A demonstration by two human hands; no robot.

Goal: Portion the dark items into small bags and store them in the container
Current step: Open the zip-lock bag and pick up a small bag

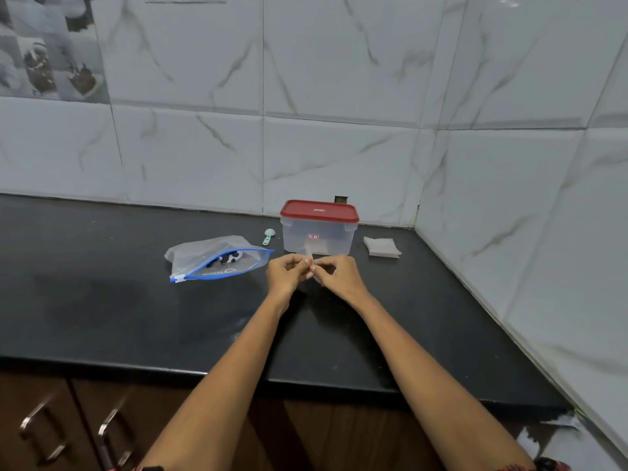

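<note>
Both hands meet just in front of the container [319, 229], the clear tub with the red lid that stands near the back wall. The left hand [287, 273] and the right hand [336, 275] each have their fingers curled in, pinching a small bag [310, 263] of clear plastic between them. The small bag is thin and nearly see-through, so whether anything dark is already inside it cannot be made out; it looks empty, and the hands seem to be working its mouth open or closed.

The dark items [217, 262] lie inside the large zip bag [217, 260] with the blue slider, which rests flat on the tabletop [102, 300] to the left of the container with its mouth gaping. Only a few dark pieces show there, next to something white. A pale green scoop [268, 236] lies just left of the container, between it and the large zip bag, and no hand is on it. To the right of the container sits a stack of small bags [381, 248], a little apart from it.

Judging by this, the task is at an early stage. The container's lid is on, and through the clear wall no filled bags can be seen inside, though the view through the wall is hazy. What is left appears to be most of the work: filling this small bag from the large one, sealing it, repeating with the stack, taking off the lid and putting the portions in.
</note>
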